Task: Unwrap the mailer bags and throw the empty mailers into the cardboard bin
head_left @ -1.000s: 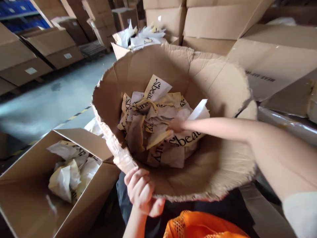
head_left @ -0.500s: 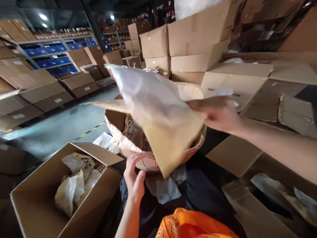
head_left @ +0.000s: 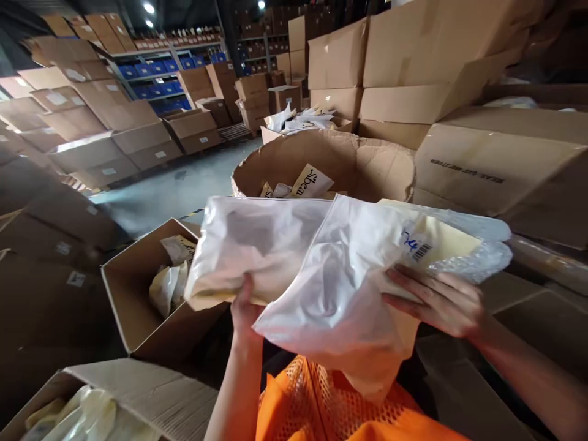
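Observation:
Across my lap, in front of my chest, lie overlapping translucent white plastic bags with yellowish contents. My left hand [head_left: 247, 307] grips the lower edge of the left bag [head_left: 261, 242], thumb on top and fingers hidden beneath. The creased front bag [head_left: 335, 282] bears blue handwriting and a barcode sticker [head_left: 421, 252] near its right end. My right hand [head_left: 438, 300] holds that end, fingers stretched along its surface; its thumb is hidden. Clear bubble wrap [head_left: 473, 260] sticks out on the right. Just behind the bags stands a large, rounded cardboard bin [head_left: 386, 168] with printed packages [head_left: 312, 182] inside.
An open carton [head_left: 117, 294] with crumpled packages stands at left; another open carton [head_left: 142, 389] with plastic bags is nearer. Large stacked boxes [head_left: 404, 55] rise behind the bin. A closed carton [head_left: 487, 165] sits right. Shelves with blue bins [head_left: 158, 66] are far back.
The blurred bag in my right hand has come down and toward me, now spread flat. My left hand has left the bin's rim and taken hold of a bag. The view has turned left.

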The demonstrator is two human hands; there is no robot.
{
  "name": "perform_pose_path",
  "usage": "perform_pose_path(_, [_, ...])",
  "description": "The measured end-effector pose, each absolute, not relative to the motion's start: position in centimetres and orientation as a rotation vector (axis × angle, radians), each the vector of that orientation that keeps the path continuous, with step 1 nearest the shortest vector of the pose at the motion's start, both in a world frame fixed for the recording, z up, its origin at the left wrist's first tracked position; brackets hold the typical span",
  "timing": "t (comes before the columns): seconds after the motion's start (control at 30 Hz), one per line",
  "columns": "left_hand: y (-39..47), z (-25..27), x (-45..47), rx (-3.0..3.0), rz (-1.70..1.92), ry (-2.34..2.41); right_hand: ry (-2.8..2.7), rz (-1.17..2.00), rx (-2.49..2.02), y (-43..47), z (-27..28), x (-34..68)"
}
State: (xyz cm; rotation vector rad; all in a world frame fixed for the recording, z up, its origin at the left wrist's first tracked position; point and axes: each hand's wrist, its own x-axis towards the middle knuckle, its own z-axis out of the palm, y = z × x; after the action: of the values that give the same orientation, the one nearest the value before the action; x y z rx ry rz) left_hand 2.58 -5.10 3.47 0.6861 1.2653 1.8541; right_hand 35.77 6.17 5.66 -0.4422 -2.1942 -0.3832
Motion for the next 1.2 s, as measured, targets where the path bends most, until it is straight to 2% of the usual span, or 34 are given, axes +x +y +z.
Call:
perform_pose_path(0.1, [-7.3,3.1,-0.7,0.385,2.177,1.036,-2.193,-0.47,-0.379,7.9,6.0,36.1])
perform_pose_path(0.2, [-9.7,3.0,-3.7,0.324,2.344,0.862,-2.248,-0.724,-0.23,9.6,6.6,36.4])
perform_pose_path(0.47, [-14.2,2.7,-6.1,0.285,2.4,0.488,-2.28,-0.918,-0.139,10.4,8.6,36.7])
perform_pose_path(0.7, [-15.2,2.5,-6.6,0.299,2.385,0.679,-2.285,-0.98,-0.118,10.5,9.4,36.6])
perform_pose_path(0.97, [-14.8,3.9,-6.4,0.241,2.554,1.071,-2.247,-0.943,-0.197,10.8,8.2,36.3])
perform_pose_path(1.2, [-14.2,5.2,-10.4,0.22,2.71,1.078,-2.264,-0.912,-0.133,11.8,7.0,36.4])
